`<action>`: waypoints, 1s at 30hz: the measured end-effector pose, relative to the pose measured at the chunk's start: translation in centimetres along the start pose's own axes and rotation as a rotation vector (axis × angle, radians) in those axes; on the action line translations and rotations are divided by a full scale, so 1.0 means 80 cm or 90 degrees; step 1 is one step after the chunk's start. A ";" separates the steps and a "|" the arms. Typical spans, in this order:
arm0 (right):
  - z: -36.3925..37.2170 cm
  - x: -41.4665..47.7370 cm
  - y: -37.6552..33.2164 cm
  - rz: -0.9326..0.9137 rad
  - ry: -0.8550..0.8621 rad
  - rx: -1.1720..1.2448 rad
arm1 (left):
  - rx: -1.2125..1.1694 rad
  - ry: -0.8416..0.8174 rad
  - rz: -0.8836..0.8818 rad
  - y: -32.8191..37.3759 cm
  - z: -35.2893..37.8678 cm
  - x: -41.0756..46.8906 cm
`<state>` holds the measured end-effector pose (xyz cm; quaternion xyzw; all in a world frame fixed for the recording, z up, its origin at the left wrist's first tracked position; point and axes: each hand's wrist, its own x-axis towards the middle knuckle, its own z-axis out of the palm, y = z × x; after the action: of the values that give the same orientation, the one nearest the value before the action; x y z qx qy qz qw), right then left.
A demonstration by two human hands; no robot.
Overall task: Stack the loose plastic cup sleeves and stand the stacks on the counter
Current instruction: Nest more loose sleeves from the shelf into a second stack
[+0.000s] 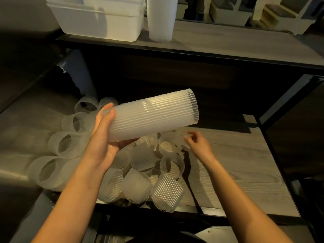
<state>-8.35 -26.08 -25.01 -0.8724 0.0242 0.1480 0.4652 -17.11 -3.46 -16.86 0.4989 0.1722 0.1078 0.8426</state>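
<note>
Your left grip [102, 142] clasps the sleeve stack [154, 114] at its left end, leaving your empty, half-open right grip [199, 144] free to add loose sleeves [136, 186].

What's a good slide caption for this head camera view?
Left hand holds a sleeve stack tilted over loose sleeves; right hand hovers by them, empty.

Counter [228, 44]: white tub [103, 20]; upright sleeve stack [160, 20] just right of it.
Lower shelf [245, 163]: loose sleeves [140, 172] heaped, below the tub.
</note>
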 end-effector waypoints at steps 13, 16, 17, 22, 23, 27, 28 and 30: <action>0.014 0.040 0.025 0.028 0.070 -0.094 | -0.010 0.031 0.012 0.007 0.000 -0.008; -0.016 0.029 0.018 -0.032 0.139 0.040 | -0.008 0.031 0.013 0.006 0.000 -0.006; -0.027 0.025 0.012 -0.054 0.154 0.108 | -0.005 0.030 0.014 0.005 0.001 -0.005; -0.076 0.000 -0.038 -0.079 0.169 0.466 | 0.005 0.016 0.010 0.001 0.009 -0.002; -0.084 -0.003 -0.048 -0.092 0.138 0.555 | 0.008 0.013 0.009 0.000 0.011 -0.002; -0.098 -0.011 -0.076 -0.139 -0.022 0.673 | 0.009 0.007 0.002 0.000 0.014 -0.002; -0.095 -0.014 -0.079 -0.141 -0.051 0.645 | 0.007 0.004 -0.001 0.000 0.015 -0.003; -0.087 -0.018 -0.079 -0.130 -0.087 0.589 | -0.001 0.000 -0.008 0.000 0.013 -0.004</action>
<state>-6.97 -28.30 -15.89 -0.5599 -0.0290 0.1318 0.8175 -17.00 -4.43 -16.30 0.4970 0.1750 0.1026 0.8437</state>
